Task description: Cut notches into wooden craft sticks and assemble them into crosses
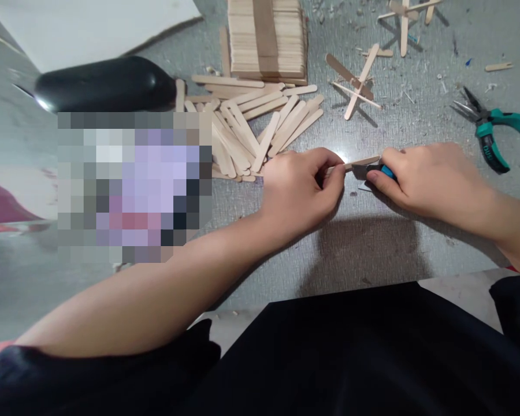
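Between the thumb and fingers of my left hand [305, 182] one end of a wooden craft stick [364, 162] is pinched. My right hand [431, 173] is closed around a blue-handled utility knife [386, 171]. The knife's dark blade lies against the stick, just right of my left fingertips. Most of the knife's handle is hidden in my right palm. Loose craft sticks [247, 124] lie in a heap beyond my left hand. An assembled cross of sticks [360, 84] stands past the gap between my hands.
Teal-handled pliers [487, 127] lie at the right. A banded stack of craft sticks [286, 40] sits at the back, with a black rounded object [106, 84] to its left. Another stick assembly [404, 26] stands at the far edge. Small scraps dot the grey table [277, 254].
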Available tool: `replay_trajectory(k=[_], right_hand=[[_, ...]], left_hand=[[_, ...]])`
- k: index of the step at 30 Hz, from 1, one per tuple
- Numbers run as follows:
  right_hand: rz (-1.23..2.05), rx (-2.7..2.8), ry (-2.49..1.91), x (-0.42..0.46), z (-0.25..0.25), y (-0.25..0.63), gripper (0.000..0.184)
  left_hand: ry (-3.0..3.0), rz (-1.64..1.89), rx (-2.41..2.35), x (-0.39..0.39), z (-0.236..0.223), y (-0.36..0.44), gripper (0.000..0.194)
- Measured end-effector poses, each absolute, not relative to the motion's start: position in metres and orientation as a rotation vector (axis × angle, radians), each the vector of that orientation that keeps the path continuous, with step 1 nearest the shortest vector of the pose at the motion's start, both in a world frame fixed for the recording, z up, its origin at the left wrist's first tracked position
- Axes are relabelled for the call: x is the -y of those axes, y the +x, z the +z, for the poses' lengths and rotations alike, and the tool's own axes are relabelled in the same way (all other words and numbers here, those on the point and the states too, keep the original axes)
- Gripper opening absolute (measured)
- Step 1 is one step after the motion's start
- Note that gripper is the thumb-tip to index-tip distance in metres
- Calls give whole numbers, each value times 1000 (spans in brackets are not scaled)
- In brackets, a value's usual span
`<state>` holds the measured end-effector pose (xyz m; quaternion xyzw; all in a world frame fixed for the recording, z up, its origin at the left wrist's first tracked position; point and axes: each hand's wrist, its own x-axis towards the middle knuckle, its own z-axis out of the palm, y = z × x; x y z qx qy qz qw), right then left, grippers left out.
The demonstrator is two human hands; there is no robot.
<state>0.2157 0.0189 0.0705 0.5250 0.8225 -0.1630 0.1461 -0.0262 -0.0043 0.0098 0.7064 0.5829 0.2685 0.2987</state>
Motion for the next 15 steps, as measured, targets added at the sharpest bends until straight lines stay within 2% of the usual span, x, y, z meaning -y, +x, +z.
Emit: replay_trajectory(k=[15], right_hand=[[-480,-2415,1465,-21,68,219,63]], left_hand=[[1996,608,-1536,4,7,-28,18]])
